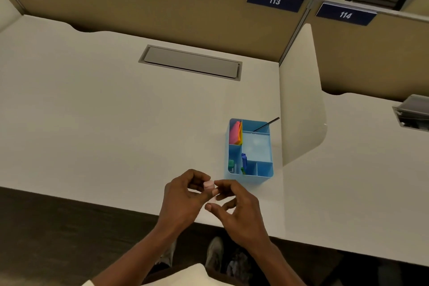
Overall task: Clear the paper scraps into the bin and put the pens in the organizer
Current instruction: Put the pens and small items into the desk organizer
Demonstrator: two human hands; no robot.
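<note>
Both hands on one pink pen (209,184) — front edge of the desk (92,111)
Left hand (183,195) and right hand (234,204) fingers pinch it narrowly, blue organizer (249,150) just beside.

Wide open room across the white desk (97,109) to the left and ahead, broken only by the flush grey cable hatch (191,62) near the back panel (144,9). Blocked on the right by the white side divider (301,100), with the blue organizer (249,150) just beside it and a thin dark stick (267,124) slanting up out of its far compartment toward that divider. Narrow clear strip between the organizer and the desk's front edge, taken up by both hands (209,197) held close together.
</note>
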